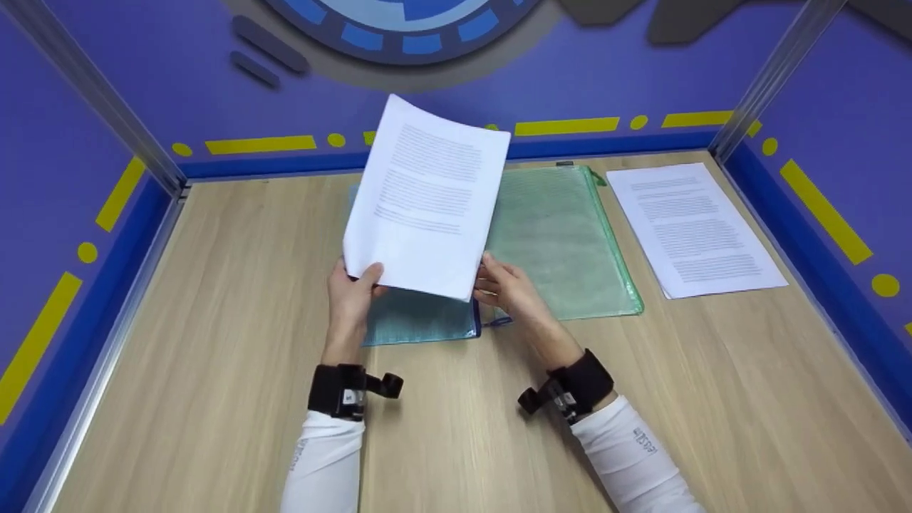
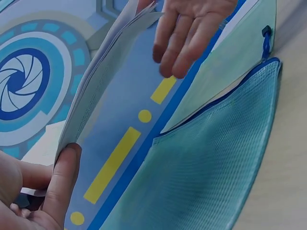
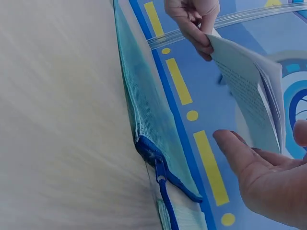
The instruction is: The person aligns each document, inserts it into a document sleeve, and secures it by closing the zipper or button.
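A stack of printed sheets (image 1: 427, 199) is raised over the table, tilted, its text side up. My left hand (image 1: 350, 296) pinches its lower left corner, with the thumb on top and the fingers underneath. At the lower right edge is my right hand (image 1: 513, 285), its fingers extended beside and partly beneath the sheets. The left wrist view shows these right fingers (image 2: 184, 45) spread straight, apart from the paper's face. Below the stack lies a blue mesh zipper pouch (image 1: 420, 320), partly hidden by it. Its dark blue zipper end (image 3: 160, 167) shows in the right wrist view.
A green mesh zipper pouch (image 1: 563, 242) lies to the right of the blue one, partly covered. Further right, another printed stack (image 1: 698, 228) lies flat on the wooden table (image 1: 235, 342). Blue panels (image 1: 164, 85) with yellow marks wall in the back and sides.
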Demonstrator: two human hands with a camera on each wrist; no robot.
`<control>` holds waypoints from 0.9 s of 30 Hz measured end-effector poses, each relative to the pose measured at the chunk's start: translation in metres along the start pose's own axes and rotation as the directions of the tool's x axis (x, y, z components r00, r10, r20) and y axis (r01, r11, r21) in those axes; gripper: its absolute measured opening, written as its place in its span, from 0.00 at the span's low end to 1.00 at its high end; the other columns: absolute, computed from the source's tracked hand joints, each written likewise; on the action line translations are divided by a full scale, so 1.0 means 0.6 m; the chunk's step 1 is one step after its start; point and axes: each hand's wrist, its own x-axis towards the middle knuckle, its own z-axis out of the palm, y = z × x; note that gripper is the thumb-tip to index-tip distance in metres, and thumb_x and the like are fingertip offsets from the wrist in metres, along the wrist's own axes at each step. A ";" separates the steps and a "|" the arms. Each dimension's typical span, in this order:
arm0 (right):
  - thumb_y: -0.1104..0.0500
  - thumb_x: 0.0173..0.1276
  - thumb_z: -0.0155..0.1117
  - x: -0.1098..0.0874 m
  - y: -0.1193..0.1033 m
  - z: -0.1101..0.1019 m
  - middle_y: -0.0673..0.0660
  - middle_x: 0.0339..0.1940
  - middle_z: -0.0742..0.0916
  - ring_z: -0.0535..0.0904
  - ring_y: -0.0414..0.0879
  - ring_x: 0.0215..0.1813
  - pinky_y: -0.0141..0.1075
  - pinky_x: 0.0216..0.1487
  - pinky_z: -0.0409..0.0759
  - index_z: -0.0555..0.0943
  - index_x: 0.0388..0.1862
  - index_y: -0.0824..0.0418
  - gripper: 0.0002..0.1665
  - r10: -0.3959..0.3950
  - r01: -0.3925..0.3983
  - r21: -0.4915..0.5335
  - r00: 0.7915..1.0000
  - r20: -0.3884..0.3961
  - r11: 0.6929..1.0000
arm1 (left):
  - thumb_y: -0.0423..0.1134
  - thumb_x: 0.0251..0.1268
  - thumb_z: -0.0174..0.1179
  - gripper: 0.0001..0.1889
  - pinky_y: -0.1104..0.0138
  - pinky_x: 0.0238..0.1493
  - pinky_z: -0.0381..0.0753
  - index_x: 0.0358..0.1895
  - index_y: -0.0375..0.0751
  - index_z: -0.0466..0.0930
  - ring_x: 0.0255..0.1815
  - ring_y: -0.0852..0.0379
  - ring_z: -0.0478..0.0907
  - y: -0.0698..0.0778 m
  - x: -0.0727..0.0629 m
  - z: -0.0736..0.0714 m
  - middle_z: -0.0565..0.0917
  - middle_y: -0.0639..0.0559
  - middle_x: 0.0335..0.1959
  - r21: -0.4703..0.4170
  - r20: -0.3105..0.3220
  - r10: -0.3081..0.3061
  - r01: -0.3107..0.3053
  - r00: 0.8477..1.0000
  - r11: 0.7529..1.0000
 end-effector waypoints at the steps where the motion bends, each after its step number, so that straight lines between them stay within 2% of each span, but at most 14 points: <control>1: 0.48 0.80 0.46 0.000 0.000 0.001 0.52 0.39 0.88 0.85 0.40 0.40 0.31 0.43 0.84 0.74 0.59 0.70 0.26 0.004 -0.003 0.042 1.000 -0.008 0.999 | 0.32 0.72 0.56 0.23 0.67 0.44 0.83 0.66 0.33 0.64 0.51 0.50 0.79 -0.003 -0.001 0.006 0.75 0.39 0.58 -0.003 0.009 -0.005 0.005 1.000 1.000; 3: 0.50 0.80 0.48 0.001 0.000 0.003 0.50 0.34 0.88 0.85 0.39 0.37 0.30 0.38 0.83 0.74 0.57 0.69 0.23 0.010 -0.007 0.111 1.000 -0.018 0.994 | 0.32 0.71 0.57 0.23 0.67 0.43 0.84 0.66 0.32 0.64 0.51 0.50 0.79 -0.008 -0.003 0.016 0.75 0.39 0.58 -0.006 0.017 -0.014 0.014 1.000 1.000; 6: 0.53 0.78 0.50 0.003 0.002 0.004 0.48 0.33 0.89 0.86 0.39 0.36 0.31 0.35 0.83 0.72 0.61 0.68 0.22 0.015 -0.007 0.159 0.999 -0.048 0.987 | 0.31 0.71 0.57 0.22 0.68 0.41 0.84 0.64 0.31 0.65 0.49 0.50 0.80 -0.015 -0.007 0.029 0.76 0.38 0.56 -0.010 0.016 -0.016 0.017 1.000 1.000; 10: 0.58 0.79 0.49 0.005 0.007 -0.003 0.49 0.37 0.89 0.87 0.40 0.39 0.33 0.39 0.84 0.70 0.67 0.68 0.23 0.006 0.008 0.152 0.996 -0.094 0.988 | 0.31 0.71 0.57 0.21 0.72 0.38 0.83 0.63 0.31 0.66 0.48 0.52 0.81 -0.025 -0.012 0.043 0.77 0.37 0.56 -0.010 0.038 -0.003 0.004 0.999 1.000; 15: 0.59 0.79 0.45 0.005 0.007 -0.018 0.52 0.42 0.88 0.86 0.43 0.43 0.38 0.43 0.83 0.69 0.67 0.67 0.23 -0.009 0.023 0.122 0.993 -0.115 0.992 | 0.31 0.70 0.58 0.21 0.71 0.38 0.84 0.63 0.31 0.66 0.46 0.53 0.83 -0.033 -0.016 0.056 0.78 0.37 0.54 -0.009 0.075 0.037 -0.037 0.996 0.999; 22: 0.61 0.79 0.45 0.008 0.005 -0.040 0.52 0.43 0.87 0.85 0.43 0.44 0.38 0.45 0.82 0.68 0.68 0.67 0.23 -0.013 0.026 0.098 0.991 -0.132 0.995 | 0.31 0.67 0.62 0.24 0.68 0.42 0.85 0.63 0.31 0.66 0.46 0.53 0.83 -0.031 -0.018 0.058 0.78 0.37 0.54 -0.001 0.127 0.063 -0.064 0.990 0.998; 27: 0.62 0.79 0.44 0.008 -0.001 -0.056 0.50 0.40 0.87 0.85 0.42 0.41 0.35 0.42 0.83 0.66 0.69 0.70 0.24 -0.019 0.029 0.081 0.992 -0.126 0.996 | 0.33 0.67 0.62 0.22 0.65 0.42 0.86 0.61 0.32 0.68 0.44 0.53 0.85 -0.026 -0.013 0.050 0.80 0.36 0.51 0.033 0.151 0.042 -0.048 0.988 0.998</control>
